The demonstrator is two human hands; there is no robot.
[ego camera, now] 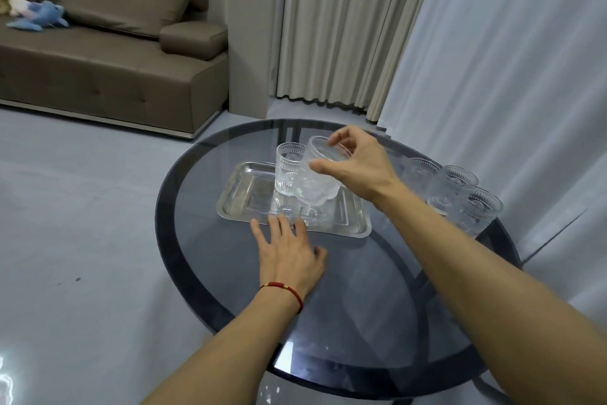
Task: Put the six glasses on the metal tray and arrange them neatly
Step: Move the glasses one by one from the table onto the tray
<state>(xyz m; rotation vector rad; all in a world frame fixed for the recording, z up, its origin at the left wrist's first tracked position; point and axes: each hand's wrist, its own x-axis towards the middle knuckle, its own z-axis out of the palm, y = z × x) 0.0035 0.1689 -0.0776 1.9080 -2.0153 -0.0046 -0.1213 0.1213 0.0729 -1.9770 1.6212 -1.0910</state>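
A rectangular metal tray point(243, 197) lies on the round dark glass table point(345, 289). One patterned clear glass point(288, 171) stands upright at the tray's far side. My right hand point(354, 165) grips a second glass point(317, 181) by its rim, tilted and held just above the tray beside the first. My left hand point(289, 252) lies flat on the table, fingers spread, fingertips touching the tray's near edge. Three more glasses stand grouped at the table's right edge: glass point(422, 171), glass point(455, 188), glass point(478, 211).
A brown sofa point(115, 53) with soft toys stands on the grey floor to the far left. Beige and white curtains point(460, 43) hang behind and to the right of the table. The left half of the tray is bare.
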